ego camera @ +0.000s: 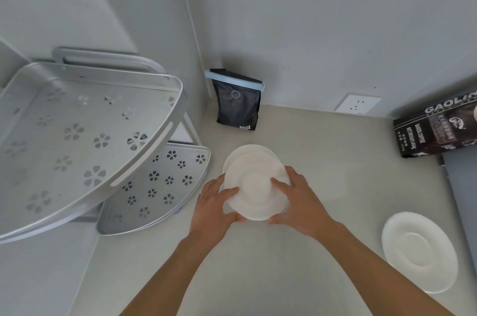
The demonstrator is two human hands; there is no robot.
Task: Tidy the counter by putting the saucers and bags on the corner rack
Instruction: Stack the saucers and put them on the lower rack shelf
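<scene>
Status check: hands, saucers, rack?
Both hands, left and right, grip stacked saucers. Rack shelves bare. Third saucer, two bags on counter.

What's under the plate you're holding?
Another white saucer peeks out beneath the top saucer, held by left hand and right hand. Most of it is covered.

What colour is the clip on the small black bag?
Light blue clip, along the bag's top; head view.
</scene>
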